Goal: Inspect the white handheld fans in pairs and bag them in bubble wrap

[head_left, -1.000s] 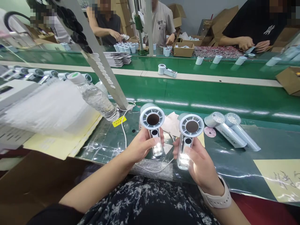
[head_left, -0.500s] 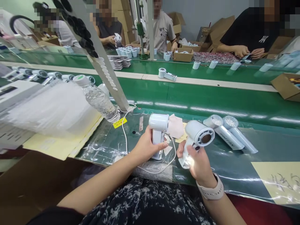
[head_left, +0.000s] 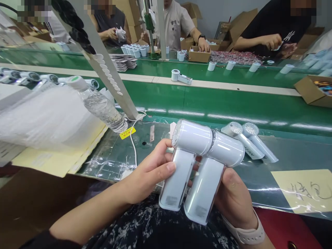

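My left hand is shut around a white handheld fan, with its fingers across the clear-cased handle. My right hand grips a second white handheld fan from below. The two fans are held side by side close to my body, and their cylindrical heads touch. Their handles point down toward me, and small labels show near the handle ends. The fan grilles face sideways, so they are mostly hidden.
Two more fans lie on the dark mat to the right, near a yellow handwritten note. A water bottle and white cable lie left. Beyond the green conveyor belt, co-workers handle fan parts.
Both fans have come closer to me and now sit side by side, heads touching. They have turned so that their grilles face sideways, and their handles point toward me.
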Available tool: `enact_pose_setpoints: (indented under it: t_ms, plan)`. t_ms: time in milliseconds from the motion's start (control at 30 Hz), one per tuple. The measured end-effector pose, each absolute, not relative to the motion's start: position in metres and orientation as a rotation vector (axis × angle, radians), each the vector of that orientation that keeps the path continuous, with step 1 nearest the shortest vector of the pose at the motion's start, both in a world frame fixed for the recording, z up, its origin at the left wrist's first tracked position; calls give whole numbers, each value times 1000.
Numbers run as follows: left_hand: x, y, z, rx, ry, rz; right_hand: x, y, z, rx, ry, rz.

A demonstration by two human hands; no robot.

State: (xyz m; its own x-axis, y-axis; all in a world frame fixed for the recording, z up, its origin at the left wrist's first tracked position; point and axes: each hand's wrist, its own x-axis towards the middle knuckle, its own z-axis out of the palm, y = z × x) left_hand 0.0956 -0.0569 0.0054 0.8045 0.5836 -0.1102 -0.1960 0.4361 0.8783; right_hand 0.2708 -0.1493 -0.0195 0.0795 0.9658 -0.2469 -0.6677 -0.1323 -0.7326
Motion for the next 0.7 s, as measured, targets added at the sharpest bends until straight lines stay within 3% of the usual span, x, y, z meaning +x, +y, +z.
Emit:
enact_pose_setpoints:
  t_ms: [233,700]
  plan:
    - [99,-52,-5,962,477,501,273,-139,-26,-912,-438,1375]
    - [107,-45,-17,870,494,476,274,-132,-24,-885,-305,1495]
